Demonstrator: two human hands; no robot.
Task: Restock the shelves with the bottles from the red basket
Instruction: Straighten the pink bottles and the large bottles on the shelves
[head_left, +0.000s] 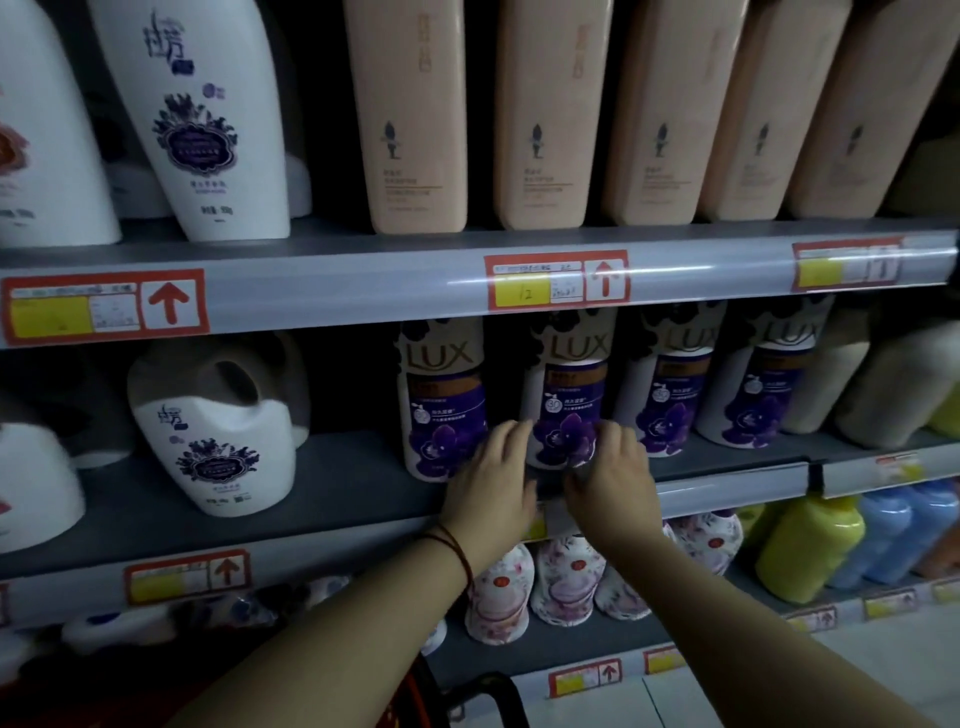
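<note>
A white and purple LUX bottle stands upright on the middle shelf, second in a row of similar LUX bottles. My left hand presses its lower left side and my right hand its lower right side, so both hands grip its base. Another LUX bottle stands just left of it, two more to the right. A sliver of the red basket with a black handle shows at the bottom, under my left forearm.
Peach bottles and white bottles fill the top shelf. A white jug stands at the left of the middle shelf, with a gap between it and the LUX row. Floral pouches, yellow and blue bottles sit below.
</note>
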